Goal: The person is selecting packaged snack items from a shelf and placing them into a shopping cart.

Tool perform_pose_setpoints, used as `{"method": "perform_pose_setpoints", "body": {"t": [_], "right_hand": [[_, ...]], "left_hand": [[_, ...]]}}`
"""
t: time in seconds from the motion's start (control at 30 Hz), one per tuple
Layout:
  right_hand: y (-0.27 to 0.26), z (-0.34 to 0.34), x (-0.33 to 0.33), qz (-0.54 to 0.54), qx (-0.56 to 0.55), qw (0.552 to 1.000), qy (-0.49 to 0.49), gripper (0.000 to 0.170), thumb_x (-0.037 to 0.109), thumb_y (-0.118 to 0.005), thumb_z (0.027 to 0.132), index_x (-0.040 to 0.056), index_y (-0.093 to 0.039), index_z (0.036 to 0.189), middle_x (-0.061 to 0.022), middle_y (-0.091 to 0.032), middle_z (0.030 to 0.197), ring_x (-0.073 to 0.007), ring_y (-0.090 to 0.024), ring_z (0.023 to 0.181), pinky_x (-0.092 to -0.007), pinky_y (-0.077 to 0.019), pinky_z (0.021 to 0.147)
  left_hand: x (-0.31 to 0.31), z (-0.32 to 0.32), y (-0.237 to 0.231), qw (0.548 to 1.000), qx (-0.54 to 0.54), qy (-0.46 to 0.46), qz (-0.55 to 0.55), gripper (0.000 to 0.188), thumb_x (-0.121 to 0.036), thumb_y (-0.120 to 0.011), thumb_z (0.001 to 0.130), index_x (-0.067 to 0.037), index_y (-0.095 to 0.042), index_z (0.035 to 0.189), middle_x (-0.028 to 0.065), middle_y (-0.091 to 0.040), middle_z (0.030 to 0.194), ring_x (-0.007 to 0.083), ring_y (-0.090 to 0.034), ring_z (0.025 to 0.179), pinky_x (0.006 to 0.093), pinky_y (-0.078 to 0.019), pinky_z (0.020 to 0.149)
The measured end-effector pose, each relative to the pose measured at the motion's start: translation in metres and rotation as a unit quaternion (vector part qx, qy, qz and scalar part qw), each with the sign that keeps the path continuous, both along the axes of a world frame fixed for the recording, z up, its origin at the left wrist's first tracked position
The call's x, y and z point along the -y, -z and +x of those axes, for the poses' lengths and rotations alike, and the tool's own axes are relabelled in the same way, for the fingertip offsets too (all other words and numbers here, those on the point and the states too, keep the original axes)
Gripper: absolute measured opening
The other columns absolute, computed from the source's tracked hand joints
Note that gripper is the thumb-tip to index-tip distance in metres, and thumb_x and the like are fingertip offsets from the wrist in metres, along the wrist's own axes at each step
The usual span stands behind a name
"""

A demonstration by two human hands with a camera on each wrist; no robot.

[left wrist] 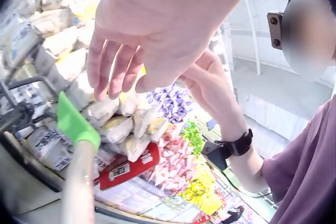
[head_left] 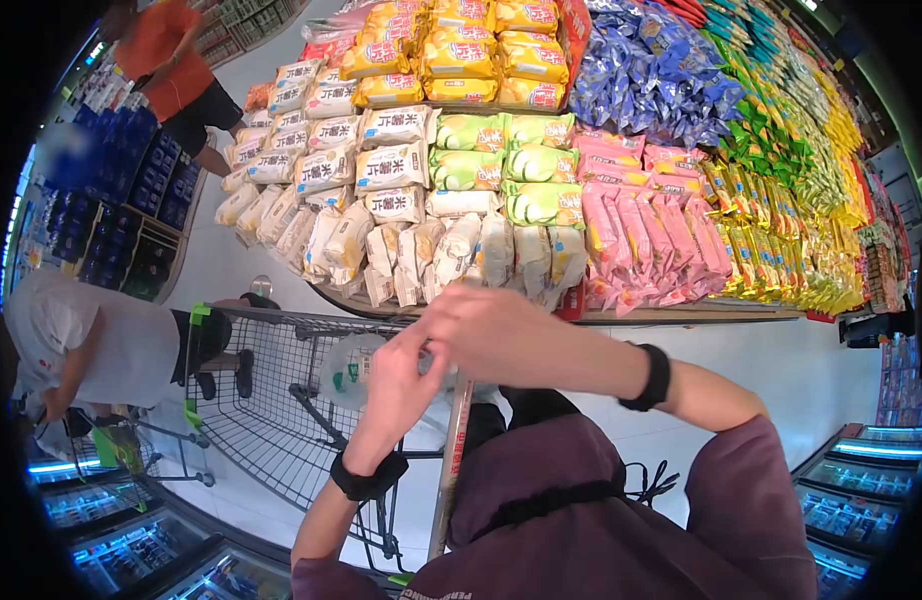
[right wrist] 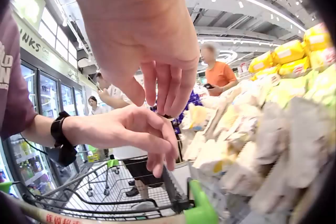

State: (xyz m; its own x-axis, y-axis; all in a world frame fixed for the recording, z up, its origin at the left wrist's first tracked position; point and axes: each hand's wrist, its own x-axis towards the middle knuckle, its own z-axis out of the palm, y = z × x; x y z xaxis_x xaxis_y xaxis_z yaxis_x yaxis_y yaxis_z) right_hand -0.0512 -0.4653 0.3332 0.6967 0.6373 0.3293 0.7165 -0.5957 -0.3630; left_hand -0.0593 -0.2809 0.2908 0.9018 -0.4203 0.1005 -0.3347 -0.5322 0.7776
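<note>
While your left hand (head_left: 393, 388) and right hand (head_left: 491, 332) hold nothing, fingers (left wrist: 121, 69) relaxed and slightly apart, the shopping cart (head_left: 321, 418) stands lower left in the head view, presumably near the white packets (head_left: 389, 167) for easy reach.

Person in orange (head_left: 177, 75), lit freezers (head_left: 136, 550)

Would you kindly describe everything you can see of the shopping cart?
The shopping cart has a grey, metal-looking wire basket with green, plastic-looking corner pieces and a pale handle bearing red lettering, with a green end piece. It stands upright on the floor beside the snack display. A clear item with green marks, hard to identify, shows in or beneath the basket. The left hand and right hand are above the cart; neither grips its handle.
</note>
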Motion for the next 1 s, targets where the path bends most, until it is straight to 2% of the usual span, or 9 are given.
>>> {"method": "perform_pose_setpoints", "body": {"t": [0.1,0.13,0.27,0.37,0.4,0.53,0.77,0.9,1.0], "right_hand": [[-0.040,0.007,0.058,-0.022,-0.014,0.995,0.096,0.020,0.014,-0.064,0.085,0.0043,-0.063,0.103,-0.0104,-0.063,0.095,-0.0263,-0.061,0.095,-0.0363,-0.0517,0.079],[-0.040,0.016,0.082,-0.039,-0.009,0.994,0.098,0.022,0.013,-0.065,0.084,0.0035,-0.062,0.104,-0.0111,-0.063,0.096,-0.0275,-0.061,0.095,-0.0376,-0.0511,0.079],[-0.039,0.050,0.144,-0.088,0.000,0.984,0.156,0.020,0.008,-0.063,0.077,-0.0007,-0.061,0.095,-0.0122,-0.063,0.094,-0.0303,-0.060,0.097,-0.0403,-0.0491,0.082],[-0.020,0.065,0.163,-0.062,0.004,0.990,0.130,0.026,0.009,-0.065,0.075,-0.0018,-0.059,0.097,-0.0140,-0.063,0.093,-0.0313,-0.060,0.096,-0.0415,-0.0487,0.082],[-0.019,0.068,0.166,-0.087,-0.055,0.987,0.123,0.038,0.017,-0.071,0.076,-0.0012,-0.058,0.106,-0.0163,-0.061,0.097,-0.0319,-0.059,0.099,-0.0428,-0.0479,0.085],[0.013,0.094,0.172,-0.072,0.016,0.996,0.044,0.053,0.016,-0.073,0.068,-0.0032,-0.053,0.113,-0.0153,-0.061,0.094,-0.0320,-0.058,0.094,-0.0426,-0.0472,0.083],[-0.004,0.105,0.153,-0.225,-0.094,0.967,0.074,0.059,0.014,-0.075,0.067,-0.0018,-0.045,0.114,-0.0140,-0.062,0.080,-0.0314,-0.059,0.094,-0.0417,-0.0447,0.078],[-0.017,0.108,0.167,-0.081,-0.042,0.995,0.031,0.057,0.006,-0.070,0.061,-0.0052,-0.048,0.112,-0.0120,-0.060,0.074,-0.0313,-0.063,0.083,-0.0427,-0.0475,0.070],[-0.036,0.106,0.172,0.023,-0.082,0.996,0.019,0.062,0.009,-0.073,0.061,-0.0028,-0.048,0.117,-0.0177,-0.060,0.084,-0.0359,-0.061,0.084,-0.0454,-0.0483,0.071]], "left_hand": [[0.029,0.008,-0.035,0.999,-0.003,0.016,-0.041,0.013,-0.008,-0.066,0.086,0.002,-0.064,0.094,0.0154,-0.068,0.086,0.0280,-0.066,0.072,0.0356,-0.0524,0.066],[0.035,0.013,-0.036,0.998,0.031,0.023,-0.041,0.012,-0.007,-0.067,0.086,0.001,-0.066,0.095,0.0109,-0.070,0.085,0.0196,-0.066,0.067,0.0302,-0.0506,0.060],[0.063,0.035,-0.061,0.999,0.041,0.021,-0.020,0.014,-0.009,-0.067,0.087,0.000,-0.067,0.097,0.0106,-0.070,0.083,0.0180,-0.066,0.067,0.0289,-0.0499,0.058],[0.084,0.054,-0.068,0.999,0.037,0.033,0.001,0.016,-0.010,-0.067,0.088,0.003,-0.064,0.097,0.0155,-0.066,0.084,0.0267,-0.065,0.068,0.0349,-0.0513,0.063],[0.091,0.058,-0.069,0.999,0.037,0.029,0.004,0.017,-0.011,-0.067,0.088,0.002,-0.065,0.098,0.0152,-0.066,0.085,0.0249,-0.065,0.067,0.0342,-0.0509,0.061],[0.117,0.070,-0.073,1.000,0.008,0.005,-0.002,0.018,-0.012,-0.067,0.088,0.002,-0.065,0.099,0.0150,-0.067,0.084,0.0228,-0.065,0.066,0.0325,-0.0510,0.060],[0.128,0.087,-0.054,0.999,0.016,-0.046,-0.017,0.020,-0.014,-0.068,0.087,0.002,-0.065,0.099,0.0152,-0.069,0.085,0.0241,-0.067,0.074,0.0335,-0.0516,0.069],[0.123,0.102,-0.057,0.993,0.082,-0.066,-0.062,0.022,-0.013,-0.068,0.087,0.001,-0.065,0.103,0.0143,-0.070,0.096,0.0242,-0.066,0.089,0.0335,-0.0499,0.079],[0.125,0.110,-0.065,0.986,-0.042,-0.076,-0.141,0.027,-0.014,-0.066,0.090,0.000,-0.062,0.112,0.0092,-0.068,0.100,0.0152,-0.064,0.093,0.0302,-0.0487,0.083]]}}
